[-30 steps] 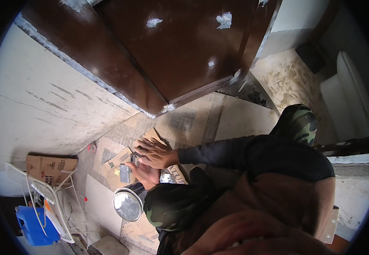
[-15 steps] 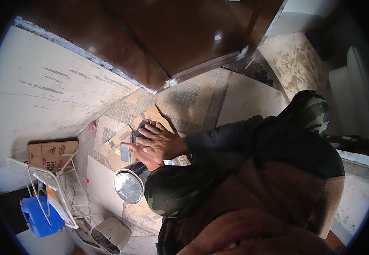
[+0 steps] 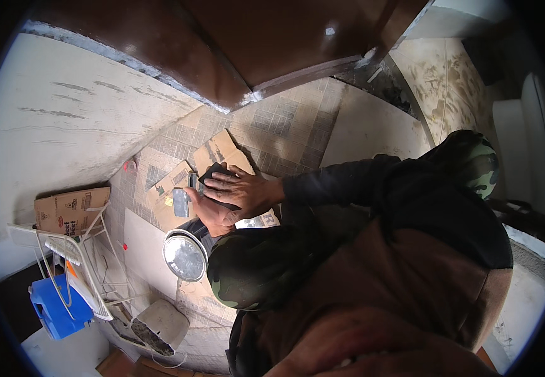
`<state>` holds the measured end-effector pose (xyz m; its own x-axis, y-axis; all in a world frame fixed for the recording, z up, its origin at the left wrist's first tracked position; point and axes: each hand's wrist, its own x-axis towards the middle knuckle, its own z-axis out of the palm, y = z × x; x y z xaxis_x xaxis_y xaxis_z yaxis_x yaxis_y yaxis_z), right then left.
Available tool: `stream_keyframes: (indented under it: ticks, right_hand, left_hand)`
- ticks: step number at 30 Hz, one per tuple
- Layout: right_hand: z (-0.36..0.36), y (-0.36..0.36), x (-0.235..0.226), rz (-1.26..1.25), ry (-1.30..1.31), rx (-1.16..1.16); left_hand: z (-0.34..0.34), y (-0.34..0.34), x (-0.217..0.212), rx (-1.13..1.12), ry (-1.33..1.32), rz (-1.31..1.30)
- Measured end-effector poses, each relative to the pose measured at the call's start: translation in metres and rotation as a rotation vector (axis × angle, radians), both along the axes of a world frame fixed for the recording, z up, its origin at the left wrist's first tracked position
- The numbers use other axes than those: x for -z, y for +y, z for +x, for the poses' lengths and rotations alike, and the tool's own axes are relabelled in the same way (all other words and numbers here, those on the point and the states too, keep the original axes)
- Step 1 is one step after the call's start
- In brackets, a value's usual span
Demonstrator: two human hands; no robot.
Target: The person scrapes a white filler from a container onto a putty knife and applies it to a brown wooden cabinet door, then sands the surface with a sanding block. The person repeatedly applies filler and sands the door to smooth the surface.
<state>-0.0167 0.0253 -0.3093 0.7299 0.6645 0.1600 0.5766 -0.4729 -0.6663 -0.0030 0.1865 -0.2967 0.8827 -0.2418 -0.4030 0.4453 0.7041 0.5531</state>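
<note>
Between my two hands is a thin black sheet, maybe sandpaper; its grit does not show. My right hand lies across it from above, fingers stretched and pressing it down. Underneath, my left hand supports the sheet, palm turned up and thumb out to the side; most of its fingers are hidden. Just left of that thumb a grey rectangular block rests on a flat cardboard piece. A round metal container with a shiny top stands beside my camouflage-covered knee.
A brown door fills the far side, next to a scuffed white wall. At left are a white metal rack, a cardboard box and a blue jug. A dirty pale bin lies near the bottom.
My right hand has shifted back on the left palm, uncovering more of the black sheet and the left hand. The whole view has moved slightly.
</note>
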Motion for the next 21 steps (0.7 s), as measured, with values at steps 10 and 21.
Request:
stream_keyframes:
  ticks: [10,21]
  right_hand:
    - [-0.002,-0.04,0.035,-0.096,-0.188,0.106]
    - [-0.026,-0.064,0.118,0.591,1.214,0.335]
  left_hand:
    - [-0.001,0.016,0.017,-0.016,0.238,-0.013]
    - [0.005,0.043,0.079,-0.106,-0.183,1.248]
